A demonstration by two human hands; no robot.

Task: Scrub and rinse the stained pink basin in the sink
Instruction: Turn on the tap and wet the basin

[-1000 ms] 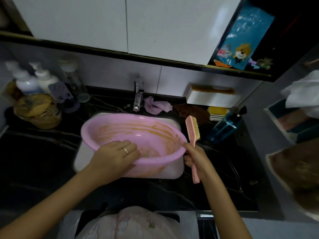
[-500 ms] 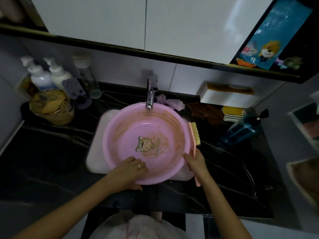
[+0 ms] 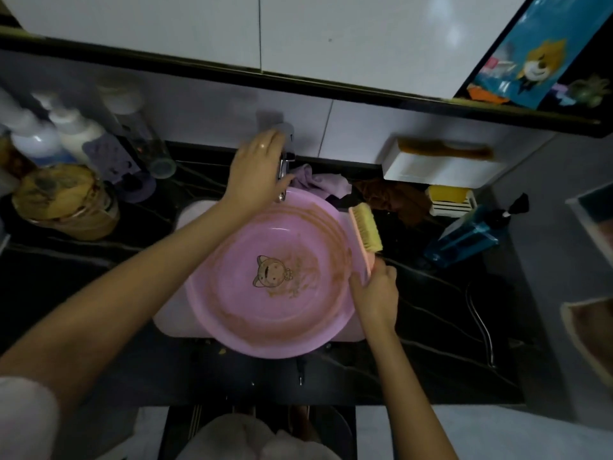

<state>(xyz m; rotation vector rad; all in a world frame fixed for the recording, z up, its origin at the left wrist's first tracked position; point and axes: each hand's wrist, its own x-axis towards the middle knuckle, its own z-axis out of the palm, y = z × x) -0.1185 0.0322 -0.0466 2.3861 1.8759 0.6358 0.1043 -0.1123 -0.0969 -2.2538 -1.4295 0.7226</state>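
Pink basin sits upright in the white sink, rim overhanging the sink's near edge. Brown streaks ring its inner wall; a cartoon print marks the bottom, smeared brown on its right. Left hand reaches over the basin's far rim and rests on the tap, fingers curled together over the handle. Right hand is at the basin's right rim, fingers clamped round the handle of a pink brush, bristles facing right, outside the basin. A purple cloth lies behind the basin.
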